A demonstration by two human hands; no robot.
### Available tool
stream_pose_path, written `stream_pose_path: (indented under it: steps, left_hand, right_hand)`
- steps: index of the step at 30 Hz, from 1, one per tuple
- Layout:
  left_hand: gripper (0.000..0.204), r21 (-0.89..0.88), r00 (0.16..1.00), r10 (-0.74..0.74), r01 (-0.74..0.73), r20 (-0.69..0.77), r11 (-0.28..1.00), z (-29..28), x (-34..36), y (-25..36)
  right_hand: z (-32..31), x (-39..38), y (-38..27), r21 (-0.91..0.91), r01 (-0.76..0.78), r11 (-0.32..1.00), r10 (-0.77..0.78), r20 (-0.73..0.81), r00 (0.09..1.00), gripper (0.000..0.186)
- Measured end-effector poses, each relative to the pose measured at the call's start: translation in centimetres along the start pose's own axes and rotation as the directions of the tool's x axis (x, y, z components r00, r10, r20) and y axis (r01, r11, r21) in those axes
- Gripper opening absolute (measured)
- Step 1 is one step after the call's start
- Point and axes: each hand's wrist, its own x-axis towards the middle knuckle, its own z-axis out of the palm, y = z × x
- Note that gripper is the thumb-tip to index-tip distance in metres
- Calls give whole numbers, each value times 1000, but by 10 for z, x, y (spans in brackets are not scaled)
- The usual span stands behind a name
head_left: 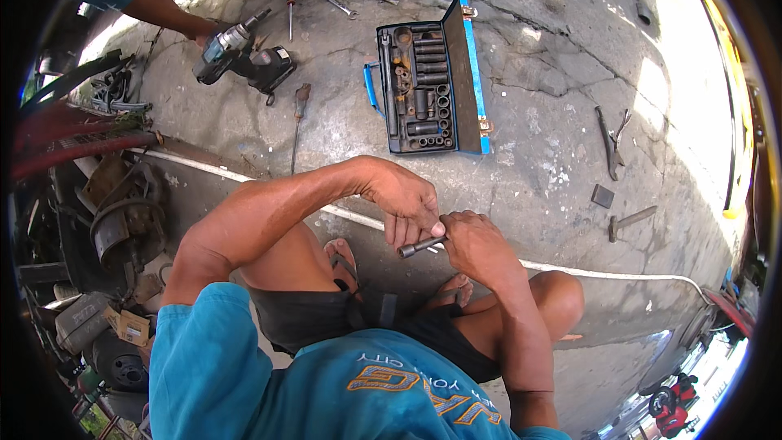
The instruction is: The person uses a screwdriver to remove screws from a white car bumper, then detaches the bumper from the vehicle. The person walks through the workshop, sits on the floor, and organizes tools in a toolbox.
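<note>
Just beyond the person's black fabric shorts (301, 318), the left hand (407, 205) pinches a dark grey, cylindrical metal socket (419, 248) between thumb and fingers; the right hand (482, 248) is curled at its other end, though whether it grips cannot be told. Farther out, on the cracked grey concrete floor (538, 187), an open blue metal case (466, 73) holds dark sockets (432, 66). To its left, another person's hand (205, 34) touches a teal-and-black cordless power tool (238, 57).

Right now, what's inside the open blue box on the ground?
The blue box holds dark sockets of different sizes, with a long bar down its left side. What's underneath them is mostly covered, so I can't tell.
</note>
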Motion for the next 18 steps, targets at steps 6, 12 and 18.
stream_pose_path:
  steps: [6,12,18]
  left_hand:
    - [55,576,601,135,640,-788,508,-107,-9,-35]
    - [85,501,513,105,741,-852,447,-143,5,-75]
    - [88,584,544,211,754,-812,301,-166,18,-80]
  right_hand:
    - [9,-7,-4,-150,-74,986,68,-40,997,17]
    - [14,-8,-14,-135,-103,985,93,-84,992,17]
    - [11,-1,-3,-135,-115,984,104,-84,991,12]
